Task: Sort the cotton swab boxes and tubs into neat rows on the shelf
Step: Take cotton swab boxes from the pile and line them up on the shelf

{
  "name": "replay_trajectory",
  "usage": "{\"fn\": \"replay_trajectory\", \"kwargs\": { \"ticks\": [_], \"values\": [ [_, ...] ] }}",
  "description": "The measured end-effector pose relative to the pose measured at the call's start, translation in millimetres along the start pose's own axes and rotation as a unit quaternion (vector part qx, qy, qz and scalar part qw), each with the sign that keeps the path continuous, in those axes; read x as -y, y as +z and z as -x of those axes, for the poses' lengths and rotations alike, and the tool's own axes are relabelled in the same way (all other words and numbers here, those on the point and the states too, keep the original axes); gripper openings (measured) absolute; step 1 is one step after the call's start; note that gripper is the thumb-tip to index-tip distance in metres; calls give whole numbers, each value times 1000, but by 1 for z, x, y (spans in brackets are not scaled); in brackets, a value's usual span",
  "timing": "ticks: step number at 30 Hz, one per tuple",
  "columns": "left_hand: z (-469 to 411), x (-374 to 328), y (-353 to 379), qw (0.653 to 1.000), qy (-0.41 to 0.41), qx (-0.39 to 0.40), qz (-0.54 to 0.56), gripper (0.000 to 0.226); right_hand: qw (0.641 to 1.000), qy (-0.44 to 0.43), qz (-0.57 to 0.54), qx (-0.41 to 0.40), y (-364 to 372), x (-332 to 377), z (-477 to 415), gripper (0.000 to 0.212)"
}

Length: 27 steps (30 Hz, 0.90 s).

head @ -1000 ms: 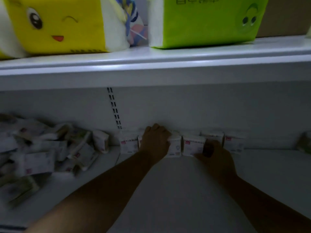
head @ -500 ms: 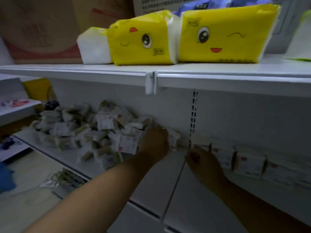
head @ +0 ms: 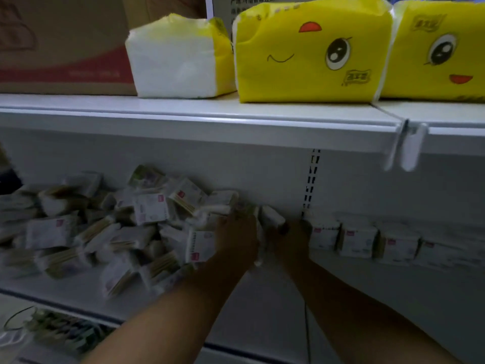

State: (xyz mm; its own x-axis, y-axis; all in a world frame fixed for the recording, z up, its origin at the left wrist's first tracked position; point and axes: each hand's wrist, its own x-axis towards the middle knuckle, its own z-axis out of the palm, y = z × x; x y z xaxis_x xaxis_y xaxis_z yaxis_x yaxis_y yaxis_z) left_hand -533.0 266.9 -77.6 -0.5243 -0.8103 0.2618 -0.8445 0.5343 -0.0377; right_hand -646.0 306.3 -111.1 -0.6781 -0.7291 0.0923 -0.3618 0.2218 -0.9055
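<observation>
A loose pile of white cotton swab packs (head: 105, 237) lies jumbled on the left of the white lower shelf (head: 367, 298). To the right, several packs stand in a neat row (head: 357, 239) against the back wall. My left hand (head: 237, 237) reaches into the pile's right edge, its fingers curled over a pack there. My right hand (head: 291, 239) is just beside it, at the row's left end. It grips a white pack (head: 273, 218) that sits between the two hands. The scene is dim and blurred, so the fingertips are hard to see.
The upper shelf (head: 210, 119) overhangs the hands and carries yellow tissue bundles (head: 309, 53) and a cardboard box (head: 60, 43). A white clip (head: 409, 148) hangs from its edge. More packets (head: 57, 329) lie on a level below at the lower left.
The view has swung left from the row to the pile. Both hands left the row and came together at the pile's right edge, closing on packs there.
</observation>
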Motion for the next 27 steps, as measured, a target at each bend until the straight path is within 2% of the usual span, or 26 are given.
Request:
{"fn": "replay_trajectory", "kwargs": {
  "ticks": [2, 4, 5, 7, 9, 12, 14, 17, 20, 23, 25, 27],
  "values": [
    [5, 12, -2, 995, 27, -35, 92, 53, 1000, 13, 2, 3, -5, -1, 10, 25],
    [6, 26, -12, 970, 45, -36, 237, 54, 998, 4, -63, -22, -17, -5, 19, 11],
    [5, 31, -18, 948, 43, -17, 316, 53, 994, -2, -105, -39, -29, -5, 24, 9],
    [2, 32, -33, 896, 25, 38, 441, 43, 984, 18, -165, -64, -56, -12, 29, 23],
    [4, 17, -40, 841, -2, 60, 538, 28, 962, 75, -254, -64, -85, -20, 36, 14],
    [16, -25, -36, 732, -60, 97, 671, 31, 921, 126, -365, -48, -130, -40, 45, 32],
    [23, -55, -31, 694, -77, 118, 706, 32, 905, 144, -398, -45, -160, -56, 53, 38],
    [26, -105, -28, 702, -85, 114, 698, 31, 886, 172, -426, -56, -208, -84, 62, 37],
    [33, -164, -29, 705, -71, 103, 698, 25, 897, 163, -405, -68, -260, -108, 71, 38],
    [43, -229, -25, 712, -67, 86, 694, 22, 922, 147, -340, -117, -322, -131, 74, 36],
    [49, -268, -22, 726, -56, 77, 681, 26, 934, 122, -305, -141, -365, -146, 72, 31],
    [57, -302, -19, 744, -43, 72, 663, 32, 928, 122, -318, -154, -399, -162, 69, 35]
  ]
}}
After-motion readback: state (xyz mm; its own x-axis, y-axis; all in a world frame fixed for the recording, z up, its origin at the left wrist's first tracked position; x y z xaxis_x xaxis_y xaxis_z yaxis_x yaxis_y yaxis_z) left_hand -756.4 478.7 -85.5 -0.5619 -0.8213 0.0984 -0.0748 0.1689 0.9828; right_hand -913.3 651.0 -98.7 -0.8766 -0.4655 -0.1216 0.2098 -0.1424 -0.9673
